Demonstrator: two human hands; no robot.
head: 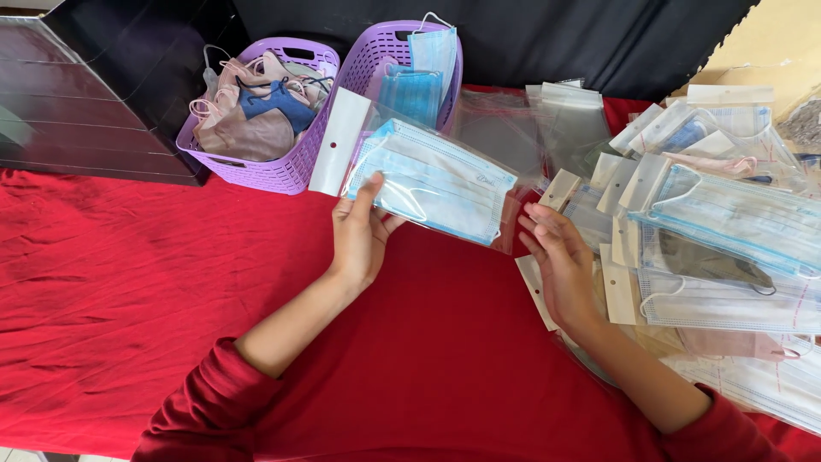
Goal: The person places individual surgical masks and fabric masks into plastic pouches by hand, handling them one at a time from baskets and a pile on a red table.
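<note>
Currently held up over the red counter [128,282]: a clear plastic sleeve [428,175] with a white header strip, a pale blue face mask [436,184] inside it, pinched at its lower left corner by the left hand [359,235], thumb on top and fingers beneath. Best kept level and gripped by that corner only, so as not to crease the mask or let it slide toward the open end, wherever that lies; hard to tell from this angle whether the flap is sealed. Right hand [560,261] empty, fingers loosely spread, hovering just beside the sleeve's right edge and over the heap of packed masks [727,239] on the right; well placed to steady the far end. Behind, touching side by side: a purple basket [261,167] of pink and dark blue masks and a second purple basket [376,56] with loose blue ones. Empty clear sleeves [530,124] lying flat further back, near the black backdrop [556,34].
</note>
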